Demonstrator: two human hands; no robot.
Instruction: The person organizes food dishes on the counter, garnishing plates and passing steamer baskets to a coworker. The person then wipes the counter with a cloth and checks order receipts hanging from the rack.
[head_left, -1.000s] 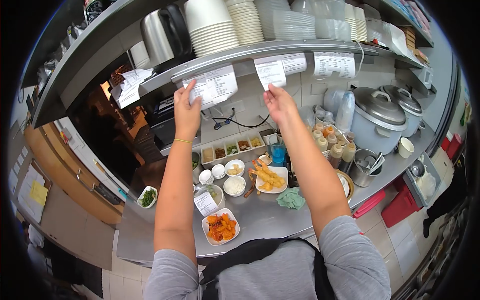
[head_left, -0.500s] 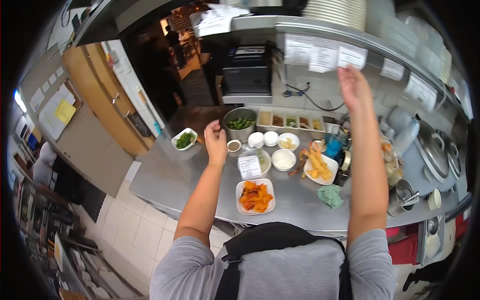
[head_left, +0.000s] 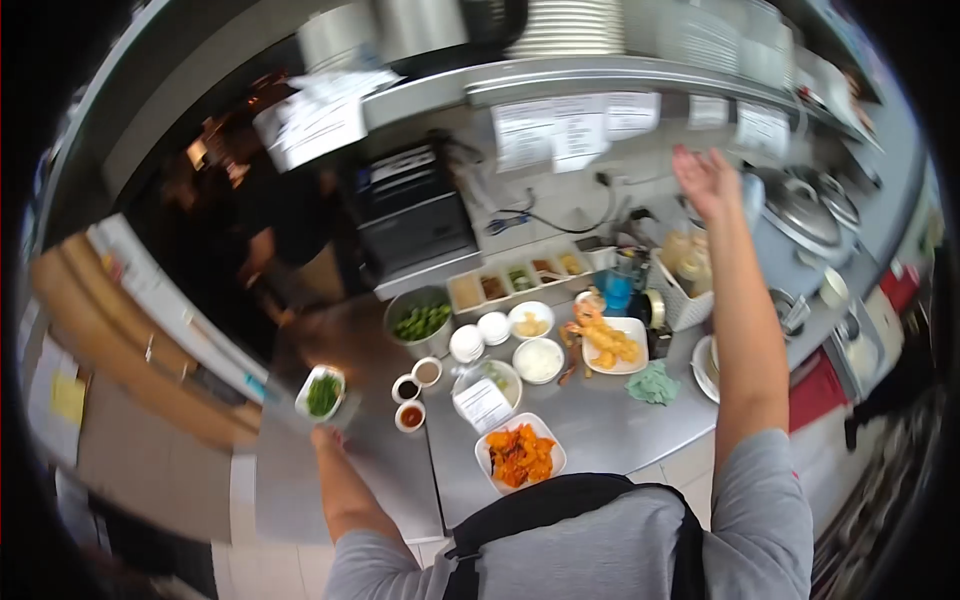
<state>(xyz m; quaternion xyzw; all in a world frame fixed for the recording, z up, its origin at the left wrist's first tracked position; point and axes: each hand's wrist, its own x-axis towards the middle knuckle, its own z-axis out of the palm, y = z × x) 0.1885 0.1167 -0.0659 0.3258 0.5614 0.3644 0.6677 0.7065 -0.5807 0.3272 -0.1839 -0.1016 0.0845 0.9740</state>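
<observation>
My left hand [head_left: 328, 437] is low at the left of the counter, just below a white dish of chopped greens [head_left: 322, 393]. Its fingers are blurred, so whether it grips the dish's rim cannot be made out. My right hand [head_left: 710, 182] is raised at the right, fingers apart and nothing in them, in front of the tiled wall. Between my arms sit a square white dish of orange-glazed food [head_left: 520, 452], a bowl with a printed slip [head_left: 483, 403] over it, and a white plate of fried tempura [head_left: 612, 345]. Three small sauce cups [head_left: 409, 415] stand nearer my left arm.
A metal pot of green pods [head_left: 421, 320], a row of condiment tubs [head_left: 518, 279] and a black printer [head_left: 412, 205] line the back. A crumpled green cloth [head_left: 653, 383] lies at right. Paper slips [head_left: 552, 128] hang under a shelf. A person [head_left: 285, 225] stands beyond the counter.
My left hand has moved left and down, from beside the pot to the dish of greens. My right hand stays raised, its fingers now more spread. The view has turned and shifted left.
</observation>
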